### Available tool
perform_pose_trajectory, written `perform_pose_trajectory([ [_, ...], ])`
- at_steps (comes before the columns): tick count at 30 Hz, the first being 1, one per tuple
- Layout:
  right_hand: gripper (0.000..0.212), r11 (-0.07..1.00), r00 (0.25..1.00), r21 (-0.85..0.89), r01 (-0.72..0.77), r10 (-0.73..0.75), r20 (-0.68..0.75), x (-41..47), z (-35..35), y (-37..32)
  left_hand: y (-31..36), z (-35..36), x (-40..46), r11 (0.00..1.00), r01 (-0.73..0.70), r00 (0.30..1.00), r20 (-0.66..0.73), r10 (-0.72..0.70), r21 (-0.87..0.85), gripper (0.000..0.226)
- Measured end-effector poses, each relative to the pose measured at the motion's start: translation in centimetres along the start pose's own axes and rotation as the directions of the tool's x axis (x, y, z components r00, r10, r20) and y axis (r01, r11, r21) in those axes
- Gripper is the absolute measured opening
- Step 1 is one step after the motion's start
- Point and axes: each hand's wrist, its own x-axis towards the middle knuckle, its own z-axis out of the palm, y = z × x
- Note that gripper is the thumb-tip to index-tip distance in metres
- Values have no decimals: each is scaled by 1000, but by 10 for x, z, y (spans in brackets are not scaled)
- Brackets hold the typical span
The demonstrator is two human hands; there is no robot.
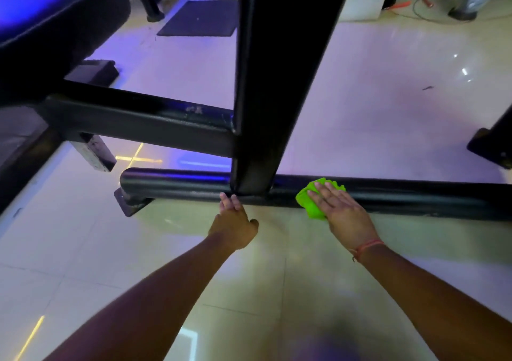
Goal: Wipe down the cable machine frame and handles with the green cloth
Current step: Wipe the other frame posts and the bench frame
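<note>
The black cable machine frame has a round base bar (180,184) lying low across the floor and a thick upright post (274,83) rising from its middle. A bright green cloth (311,202) lies on the base bar just right of the post. My right hand (340,211) presses flat on the cloth with straight fingers. My left hand (234,219) rests with straight fingers against the bar at the foot of the post and holds nothing.
A second black beam (138,122) runs back left from the post toward a padded seat (55,22). A dark mat (202,18) lies on the glossy tiled floor (388,97) behind. Another machine foot (493,147) stands at the right edge. Cables and a fan sit far right.
</note>
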Motion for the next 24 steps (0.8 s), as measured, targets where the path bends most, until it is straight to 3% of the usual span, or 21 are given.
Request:
perform_pose_trajectory([
  [3, 81, 957, 956, 69, -283, 275, 106, -11, -11, 13, 30, 19, -23, 954, -254, 966, 86, 243, 158, 80],
  [6, 89, 942, 934, 94, -322, 301, 193, 12, -17, -5, 59, 26, -22, 850, -424, 901, 52, 430, 312, 78],
  [8, 87, 963, 933, 99, -250, 212, 293, 23, -28, 4, 71, 25, -13, 816, -433, 885, 8, 466, 384, 80],
  [10, 76, 975, 943, 68, -211, 184, 277, 12, -39, 37, 76, 26, -4, 809, -413, 889, -9, 458, 419, 81],
  [14, 80, 883, 865, 99, -460, 419, 276, -46, -51, 128, 88, 43, -7, 851, -360, 914, -39, 403, 382, 84],
  [16, 88, 851, 819, 51, -522, 484, 307, -52, -49, 139, 97, 46, -7, 873, -342, 921, -62, 385, 349, 85],
  [18, 93, 893, 848, 20, -450, 421, 322, -36, -44, 121, 109, 46, -4, 863, -367, 911, -54, 409, 348, 84],
  [21, 87, 968, 926, 83, -235, 198, 321, -26, -35, 86, 124, 45, -5, 823, -425, 891, 15, 453, 378, 84],
  [24, 73, 957, 925, 71, -281, 250, 286, -49, -37, 111, 131, 44, -6, 788, -452, 877, 46, 478, 419, 84],
])
